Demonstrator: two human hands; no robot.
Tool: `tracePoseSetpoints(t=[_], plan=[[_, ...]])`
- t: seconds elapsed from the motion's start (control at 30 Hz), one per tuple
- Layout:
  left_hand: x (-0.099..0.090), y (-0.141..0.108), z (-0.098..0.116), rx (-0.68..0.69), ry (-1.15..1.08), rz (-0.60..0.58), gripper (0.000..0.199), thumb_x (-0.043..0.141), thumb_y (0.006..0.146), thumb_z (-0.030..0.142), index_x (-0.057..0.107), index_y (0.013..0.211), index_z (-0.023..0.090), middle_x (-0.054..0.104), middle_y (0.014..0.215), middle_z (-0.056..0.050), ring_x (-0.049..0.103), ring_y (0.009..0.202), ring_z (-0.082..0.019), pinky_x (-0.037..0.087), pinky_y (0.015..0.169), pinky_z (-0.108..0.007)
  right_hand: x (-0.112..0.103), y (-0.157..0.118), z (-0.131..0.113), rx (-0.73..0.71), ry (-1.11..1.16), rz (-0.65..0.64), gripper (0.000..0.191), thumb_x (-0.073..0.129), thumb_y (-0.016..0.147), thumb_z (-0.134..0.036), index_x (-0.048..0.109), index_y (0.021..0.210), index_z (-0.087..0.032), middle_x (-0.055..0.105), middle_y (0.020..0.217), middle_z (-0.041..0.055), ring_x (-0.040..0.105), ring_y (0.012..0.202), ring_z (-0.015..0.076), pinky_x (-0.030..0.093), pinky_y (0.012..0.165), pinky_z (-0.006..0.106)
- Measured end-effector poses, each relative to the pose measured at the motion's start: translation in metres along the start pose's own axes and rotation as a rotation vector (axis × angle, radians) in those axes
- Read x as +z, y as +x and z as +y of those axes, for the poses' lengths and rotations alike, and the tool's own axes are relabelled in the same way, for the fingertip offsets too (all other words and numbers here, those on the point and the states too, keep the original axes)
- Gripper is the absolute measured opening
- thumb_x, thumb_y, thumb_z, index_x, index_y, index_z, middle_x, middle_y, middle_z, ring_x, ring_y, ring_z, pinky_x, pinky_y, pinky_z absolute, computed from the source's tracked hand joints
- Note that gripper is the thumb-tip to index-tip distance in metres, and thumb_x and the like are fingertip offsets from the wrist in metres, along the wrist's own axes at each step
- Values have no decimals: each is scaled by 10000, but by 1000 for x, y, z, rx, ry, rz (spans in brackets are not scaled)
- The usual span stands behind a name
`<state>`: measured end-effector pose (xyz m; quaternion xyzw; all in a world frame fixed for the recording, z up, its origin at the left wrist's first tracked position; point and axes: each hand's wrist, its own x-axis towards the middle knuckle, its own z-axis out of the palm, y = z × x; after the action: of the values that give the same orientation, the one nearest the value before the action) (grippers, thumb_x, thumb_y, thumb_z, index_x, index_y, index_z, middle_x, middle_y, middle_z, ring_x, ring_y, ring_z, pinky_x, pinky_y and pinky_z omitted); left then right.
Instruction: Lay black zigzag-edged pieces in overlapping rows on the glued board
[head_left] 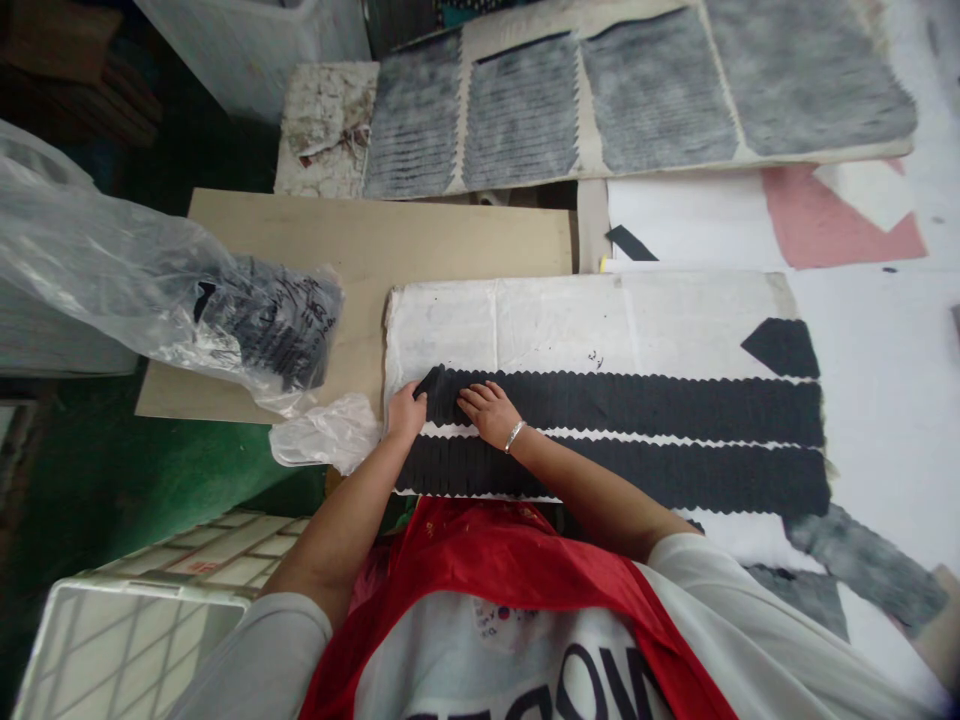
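Two long rows of overlapping black pointed pieces (637, 405) lie across a white board (555, 320) in front of me. At the left end of the upper row, my left hand (407, 412) is closed on a black piece (430, 382), which stands tilted up from the board. My right hand (490, 412) lies flat on the same row just to the right, fingers spread, with a bracelet at the wrist. A separate black pointed piece (784, 348) sits above the row's right end.
A clear plastic bag (262, 320) with dark pieces inside rests on a tan board (375, 240) at left. Beyond it stands a long board with grey-dusted panels (660, 90). A white crate (142, 610) is at lower left. Pink paper (802, 225) lies at right.
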<state>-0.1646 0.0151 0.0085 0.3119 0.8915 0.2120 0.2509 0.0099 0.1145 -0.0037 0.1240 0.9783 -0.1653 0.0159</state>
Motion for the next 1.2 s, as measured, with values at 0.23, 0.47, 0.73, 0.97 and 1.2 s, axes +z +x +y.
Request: tracePoseSetpoints(t=[0.23,0.47,0.73,0.97,1.2], plan=[[0,0,0,8,28,-5,341,516,820,209,635,1135,152,682,1060,-112,619,1000,-216,438,894,-294,1,5,0,-31,-20,-10,393,402,904,-189,556,1265,-182,501,1348,82,371,1240,272,184,1073,470],[-1,1,0,16,71,0,346,507,821,211,635,1140,168,683,1064,-100,618,1003,-217,437,897,-294,-1,8,1,-59,-15,-13,384,412,897,-178,574,1245,-178,522,1317,104,380,1229,269,178,1075,485],[-4,3,2,7,103,-6,339,508,819,207,642,1128,169,684,1048,-107,616,1004,-226,433,906,-304,-2,11,-1,-58,-25,-19,374,422,893,-179,578,1232,-178,528,1302,112,379,1224,267,176,1073,484],[-5,2,-1,5,116,11,349,499,818,197,635,1136,148,677,1065,-124,612,1013,-241,435,908,-320,2,12,3,-92,-20,-25,370,395,907,-189,581,1227,-183,494,1354,87,362,1252,274,205,1058,474],[-5,2,1,-5,127,12,352,493,820,184,629,1144,154,672,1082,-113,602,1036,-226,422,930,-307,-1,17,3,-106,-27,-19,399,383,912,-184,540,1278,-181,537,1300,99,403,1194,265,188,1063,481]])
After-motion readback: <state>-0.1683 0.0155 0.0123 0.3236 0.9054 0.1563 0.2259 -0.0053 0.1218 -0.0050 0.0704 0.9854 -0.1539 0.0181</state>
